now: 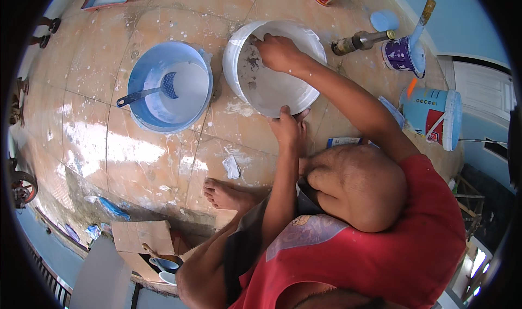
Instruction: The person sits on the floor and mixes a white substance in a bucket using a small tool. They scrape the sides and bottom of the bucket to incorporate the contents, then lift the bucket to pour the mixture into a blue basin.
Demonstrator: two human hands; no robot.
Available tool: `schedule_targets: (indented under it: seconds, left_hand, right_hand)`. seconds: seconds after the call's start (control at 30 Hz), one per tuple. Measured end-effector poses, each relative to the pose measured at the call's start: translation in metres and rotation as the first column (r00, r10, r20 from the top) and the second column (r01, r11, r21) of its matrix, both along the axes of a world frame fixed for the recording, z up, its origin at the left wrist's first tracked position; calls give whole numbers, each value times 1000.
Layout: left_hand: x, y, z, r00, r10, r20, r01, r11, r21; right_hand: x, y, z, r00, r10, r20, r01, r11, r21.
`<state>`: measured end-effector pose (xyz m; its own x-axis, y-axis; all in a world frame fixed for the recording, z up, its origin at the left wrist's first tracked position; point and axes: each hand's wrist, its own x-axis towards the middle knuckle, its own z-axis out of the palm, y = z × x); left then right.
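Note:
A large white bucket (pixel 235 75) leans with its mouth toward me, grey-brown patches staining its inside. My left hand (pixel 287 128) grips the near rim, thumb on the edge. Inside the mouth, my right hand (pixel 277 52) presses its curled fingers against the upper left inner wall; whatever they may hold is hidden. To the left stands a blue bucket (pixel 204 100) with whitish residue in it. Across that bucket's left side rests a dark blue slotted skimmer (pixel 157 89), its handle over the rim.
Right of the white bucket lie a glass bottle (pixel 361 41), a purple paint pail (pixel 398 53) with a brush (pixel 426 15), and a light blue bucket (pixel 429 119). Crumpled paper (pixel 231 166) lies on the paint-spattered tile floor (pixel 87 80). A cardboard box (pixel 142 237) sits at lower left.

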<state>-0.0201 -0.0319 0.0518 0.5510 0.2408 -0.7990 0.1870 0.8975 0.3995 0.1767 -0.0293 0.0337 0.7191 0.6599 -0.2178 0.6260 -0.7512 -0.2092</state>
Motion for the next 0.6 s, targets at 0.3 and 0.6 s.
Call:
schedule_targets:
  seconds: [0.3, 0.6]
  left_hand:
    - [8, -1, -28, 994, 48, 102, -49, 999, 0]
    - [6, 7, -42, 988, -45, 146, 44, 999, 10]
  right_hand:
    - [-44, -3, 11, 949, 140, -283, -204, 956, -210]
    - [-6, 21, -9, 986, 164, 9, -164, 986, -32]
